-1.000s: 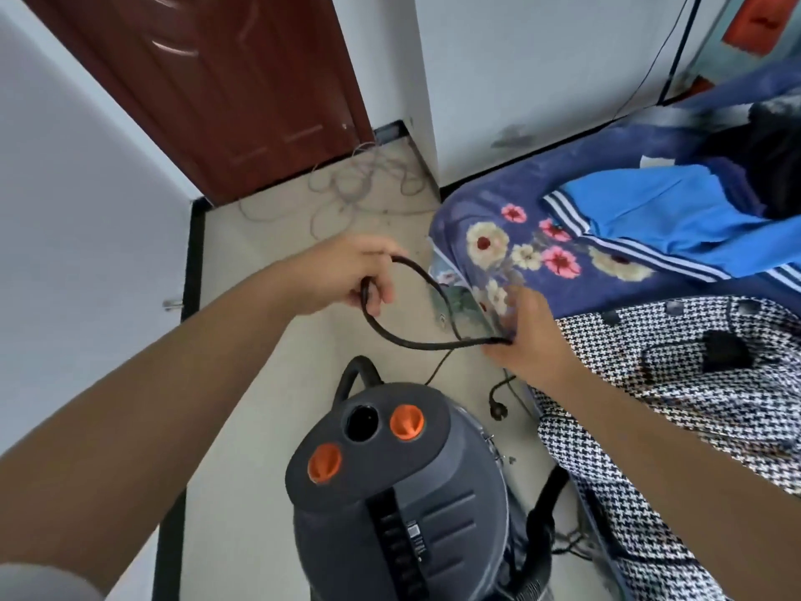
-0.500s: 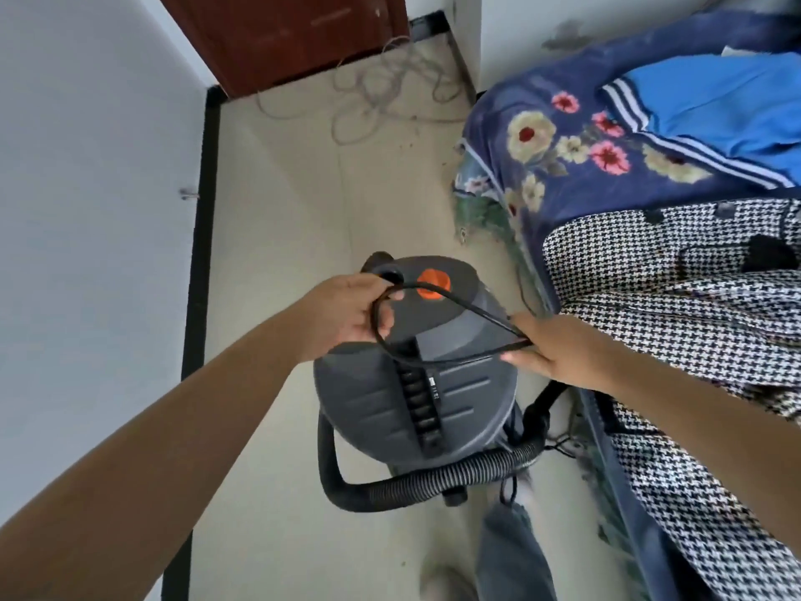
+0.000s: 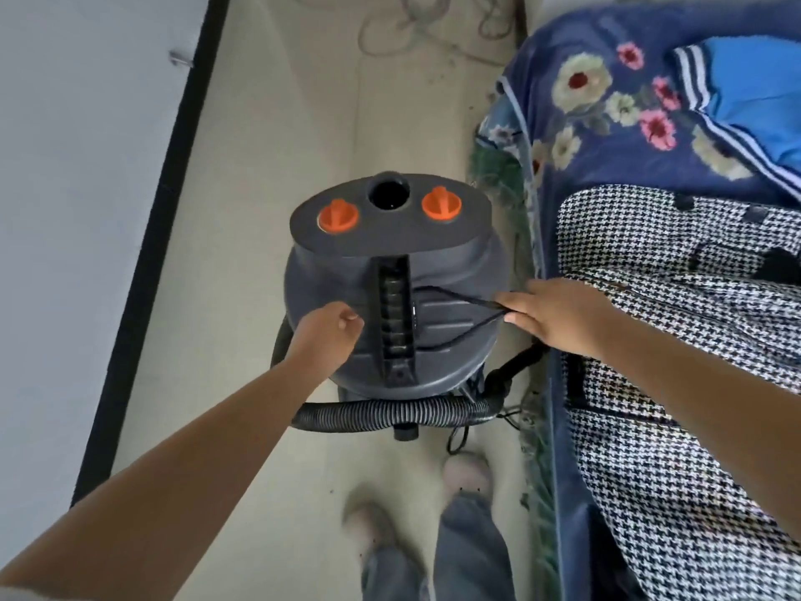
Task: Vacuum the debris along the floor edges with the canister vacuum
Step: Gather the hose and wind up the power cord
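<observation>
Currently the canister vacuum (image 3: 392, 292) stands on the floor (image 3: 277, 136) between the wall baseboard (image 3: 164, 201) and the bed (image 3: 650, 136). Right hand (image 3: 563, 316) pinches a loop of black power cord (image 3: 459, 305) over the lid's right side. Left hand (image 3: 323, 336) sits on the lid's left side, fingers curled; can't tell if it grasps anything. Ribbed hose (image 3: 390, 412) wraps the near base. Debris strands (image 3: 411, 23) lie far up the floor.
</observation>
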Demonstrator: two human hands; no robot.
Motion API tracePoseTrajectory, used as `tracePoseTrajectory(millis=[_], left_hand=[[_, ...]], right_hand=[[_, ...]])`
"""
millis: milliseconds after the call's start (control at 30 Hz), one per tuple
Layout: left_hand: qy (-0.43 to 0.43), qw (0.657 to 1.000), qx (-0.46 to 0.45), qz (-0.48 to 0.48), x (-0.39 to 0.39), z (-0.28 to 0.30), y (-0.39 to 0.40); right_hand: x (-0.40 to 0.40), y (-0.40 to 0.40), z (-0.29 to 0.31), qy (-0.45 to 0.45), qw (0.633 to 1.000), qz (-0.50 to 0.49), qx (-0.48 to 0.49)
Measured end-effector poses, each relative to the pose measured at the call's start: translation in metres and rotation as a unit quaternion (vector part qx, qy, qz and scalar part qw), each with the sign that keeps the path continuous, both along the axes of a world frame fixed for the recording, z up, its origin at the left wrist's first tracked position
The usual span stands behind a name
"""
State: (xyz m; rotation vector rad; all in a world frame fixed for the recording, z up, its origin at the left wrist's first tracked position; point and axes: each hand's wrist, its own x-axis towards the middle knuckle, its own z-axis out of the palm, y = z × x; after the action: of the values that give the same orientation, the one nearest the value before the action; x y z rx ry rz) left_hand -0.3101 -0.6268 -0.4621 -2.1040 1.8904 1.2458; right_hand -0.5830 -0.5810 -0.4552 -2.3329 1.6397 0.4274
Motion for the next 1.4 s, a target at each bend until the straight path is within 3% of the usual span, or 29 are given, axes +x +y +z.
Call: tracePoseTrajectory(millis=[133, 367, 500, 700, 767, 867, 967, 1033, 1067, 1200, 1400], left_hand=[[-0.056, 0.997, -0.047, -0.001, 0.003, -0.006, -0.005], [-0.153, 0.983, -0.105, -0.005, 0.007, -0.028, -0.014], [-0.21, 0.964, -0.157, -0.037, 0.037, -0.029, -0.015], [-0.316, 0.943, -0.064, 0.086, 0.134, -0.029, -0.018], [-0.336, 0.938, -0.03, 0.082, 0.158, -0.031, -0.008], [-0.336, 0.941, -0.044, 0.022, 0.151, -0.034, 0.001], [-0.191, 0.962, -0.173, -0.096, 0.103, -0.033, 0.0], [-0.089, 0.937, -0.267, -0.208, 0.067, -0.029, 0.0], [-0.067, 0.926, -0.254, -0.27, 0.053, -0.031, 0.001], [-0.087, 0.892, -0.218, -0.387, 0.026, -0.037, 0.012], [-0.144, 0.86, -0.296, -0.391, 0.055, -0.051, 0.023]], right_hand=[[0.048, -0.023, -0.017, -0.012, 0.999, 0.052, -0.007], [0.064, -0.025, -0.03, -0.047, 0.998, 0.046, 0.018], [0.06, -0.019, -0.038, -0.092, 0.99, 0.068, -0.087], [0.067, 0.001, -0.049, -0.076, 0.989, 0.043, -0.118], [0.068, 0.003, -0.051, -0.093, 0.988, 0.03, -0.119], [0.072, 0.0, -0.054, -0.152, 0.983, 0.016, -0.099], [0.075, -0.003, -0.056, -0.195, 0.977, -0.009, -0.087], [0.075, -0.003, -0.058, -0.21, 0.972, -0.02, -0.107], [0.075, -0.002, -0.059, -0.215, 0.969, -0.029, -0.12], [0.079, 0.004, -0.064, -0.199, 0.972, -0.074, -0.103], [0.089, 0.022, -0.058, -0.222, 0.959, -0.122, -0.123]])
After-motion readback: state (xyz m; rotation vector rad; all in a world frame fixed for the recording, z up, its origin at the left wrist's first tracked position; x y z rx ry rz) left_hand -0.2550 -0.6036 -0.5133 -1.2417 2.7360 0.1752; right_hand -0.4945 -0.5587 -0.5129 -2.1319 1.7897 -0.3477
